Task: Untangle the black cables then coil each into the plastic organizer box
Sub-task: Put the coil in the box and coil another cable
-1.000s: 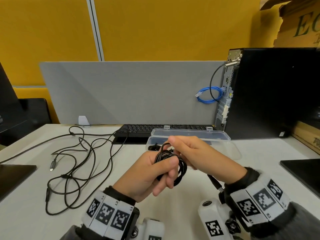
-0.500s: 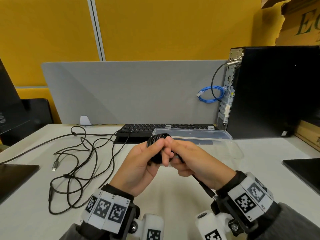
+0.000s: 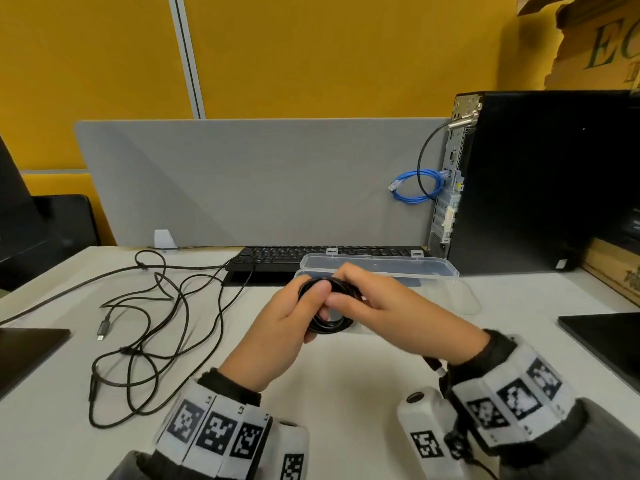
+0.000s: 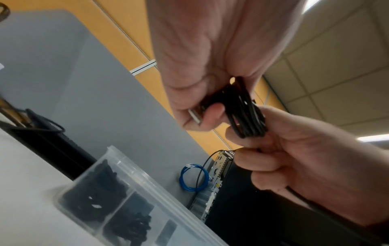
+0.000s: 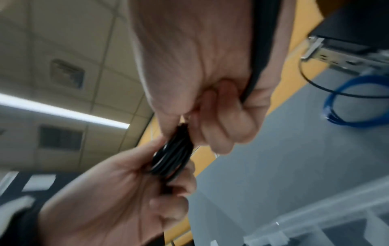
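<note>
- Head view: left hand [image 3: 277, 334] and right hand [image 3: 388, 306] both grip one coiled black cable [image 3: 329, 325], held above the desk [image 3: 346, 375] just in front of the clear plastic organizer box [image 3: 377, 268], whose lid stands open. Left thumb presses on the coil. Loose tangle of black cables [image 3: 145, 327] lies on the desk to the left, well apart. Keyboard [image 3: 311, 254] behind the box, PC tower [image 3: 540, 181] at right.
- Left wrist view: left hand [image 4: 210, 58] fingers curl round the coil [image 4: 246, 113]; right hand [image 4: 305, 158] pinches its lower end. The box [image 4: 130, 168] below holds dark coils in compartments.
- Right wrist view: blurred; right hand [image 5: 200, 66] pinches the coil [image 5: 172, 154], left hand [image 5: 109, 199] curled round it.
</note>
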The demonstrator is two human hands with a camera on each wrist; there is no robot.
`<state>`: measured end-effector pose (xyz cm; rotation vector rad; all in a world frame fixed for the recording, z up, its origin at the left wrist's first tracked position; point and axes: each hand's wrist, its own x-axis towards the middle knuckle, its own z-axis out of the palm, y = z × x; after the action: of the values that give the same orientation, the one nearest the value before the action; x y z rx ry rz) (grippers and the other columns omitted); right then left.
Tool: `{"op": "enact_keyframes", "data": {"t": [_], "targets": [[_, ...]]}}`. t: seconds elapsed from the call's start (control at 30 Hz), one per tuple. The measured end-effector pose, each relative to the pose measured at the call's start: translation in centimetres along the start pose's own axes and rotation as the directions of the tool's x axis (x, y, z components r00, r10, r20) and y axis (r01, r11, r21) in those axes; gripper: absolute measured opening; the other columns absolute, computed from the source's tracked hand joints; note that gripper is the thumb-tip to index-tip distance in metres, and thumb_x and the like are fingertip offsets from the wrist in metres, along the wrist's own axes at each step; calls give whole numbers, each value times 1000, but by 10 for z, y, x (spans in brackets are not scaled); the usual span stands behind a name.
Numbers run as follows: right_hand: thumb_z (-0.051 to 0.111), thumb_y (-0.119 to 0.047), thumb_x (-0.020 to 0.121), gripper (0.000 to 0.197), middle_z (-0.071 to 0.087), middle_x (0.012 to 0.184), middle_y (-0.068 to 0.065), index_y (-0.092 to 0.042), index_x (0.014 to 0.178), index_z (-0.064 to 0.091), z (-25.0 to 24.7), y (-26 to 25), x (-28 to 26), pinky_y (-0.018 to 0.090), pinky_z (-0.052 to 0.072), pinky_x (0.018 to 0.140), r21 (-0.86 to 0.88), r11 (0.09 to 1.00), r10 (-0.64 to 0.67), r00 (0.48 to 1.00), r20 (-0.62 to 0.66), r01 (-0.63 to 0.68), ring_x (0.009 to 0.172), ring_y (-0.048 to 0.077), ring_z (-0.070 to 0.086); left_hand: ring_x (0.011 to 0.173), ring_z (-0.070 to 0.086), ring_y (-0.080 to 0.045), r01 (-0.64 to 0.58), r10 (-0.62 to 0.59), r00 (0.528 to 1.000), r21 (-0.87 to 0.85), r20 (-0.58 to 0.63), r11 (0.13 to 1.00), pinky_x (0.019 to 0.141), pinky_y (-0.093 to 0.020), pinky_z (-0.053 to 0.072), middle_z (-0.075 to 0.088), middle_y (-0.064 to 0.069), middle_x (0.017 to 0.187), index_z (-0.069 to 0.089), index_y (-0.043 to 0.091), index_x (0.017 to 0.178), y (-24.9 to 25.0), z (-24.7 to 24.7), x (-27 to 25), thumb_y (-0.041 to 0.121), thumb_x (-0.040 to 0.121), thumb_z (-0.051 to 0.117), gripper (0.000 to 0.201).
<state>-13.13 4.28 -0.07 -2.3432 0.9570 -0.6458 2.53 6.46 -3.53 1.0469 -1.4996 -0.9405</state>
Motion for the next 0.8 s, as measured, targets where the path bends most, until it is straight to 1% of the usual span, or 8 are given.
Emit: {"op": "enact_keyframes", "data": {"t": [0.07, 0.13, 0.27, 0.37, 0.43, 0.5, 0.67, 0.8], "targets": [[44, -32, 96, 12, 57, 65, -24, -27, 90, 52, -19, 3, -4, 12, 40, 54, 95, 995, 27, 999, 42, -31, 59, -5, 51, 58, 45, -4, 8, -23, 996, -169, -87, 986, 49, -18, 36, 49, 12, 59, 52, 20, 69, 2, -1, 1, 41, 89, 52, 29], [40, -28, 98, 20, 53, 58, -26, -28, 85, 55, -34, 12, -8, 10, 36, 54, -9, 999, 52, 999, 11, -51, 54, -7, 47, 55, 43, -5, 4, -55, 989, -347, -138, 938, 46, -16, 34, 45, 10, 56, 44, 14, 68, 5, -3, 1, 44, 83, 47, 33], [38, -34, 96, 25, 44, 83, -14, -34, 82, 59, -31, 32, -9, 22, 27, 78, -277, 942, 131, 966, -224, -191, 87, 2, 37, 51, 40, -6, -16, -36, 995, -480, -98, 877, 45, -18, 31, 42, 9, 56, 38, 13, 71, 8, 8, -2, 44, 80, 40, 32], [45, -30, 96, 24, 52, 84, -6, -30, 85, 66, -13, 36, -6, 16, 35, 72, 115, 974, 222, 916, -335, -194, 83, 8, 45, 54, 40, -7, -12, -39, 994, -467, -99, 884, 48, -21, 32, 44, 10, 58, 41, 13, 73, 5, 17, -2, 43, 81, 38, 31], [48, -23, 95, 22, 60, 74, -3, -20, 91, 70, 0, 35, -4, 14, 43, 64, 558, 823, 306, 910, -279, -106, 70, 9, 52, 56, 40, -9, 12, -64, 993, -466, -97, 885, 50, -22, 33, 44, 8, 60, 42, 14, 73, 3, 17, -1, 43, 81, 38, 31], [48, -16, 96, 21, 62, 75, 4, -8, 100, 67, 14, 34, 0, 16, 49, 60, 803, 592, 341, 924, -172, -69, 65, 9, 57, 58, 41, -9, 42, -82, 994, -458, -67, 888, 51, -22, 34, 46, 6, 62, 45, 16, 71, -1, 17, -1, 44, 80, 39, 30], [50, -6, 93, 14, 66, 79, 10, -3, 96, 63, 25, 26, 10, 21, 56, 63, 964, 265, 415, 898, -145, 33, 66, 12, 65, 67, 52, -6, 125, -136, 991, -384, 0, 915, 53, -21, 36, 62, 0, 87, 57, 17, 102, -11, 17, 2, 48, 81, 40, 41], [51, -4, 93, 13, 70, 86, 14, -1, 99, 63, 34, 24, 11, 24, 56, 62, 993, 99, 383, 924, 17, -60, 73, 19, 69, 61, 50, -4, 166, -184, 983, -377, -12, 911, 52, -22, 33, 60, 6, 70, 58, 13, 105, -13, 13, 4, 45, 88, 37, 42]]}}
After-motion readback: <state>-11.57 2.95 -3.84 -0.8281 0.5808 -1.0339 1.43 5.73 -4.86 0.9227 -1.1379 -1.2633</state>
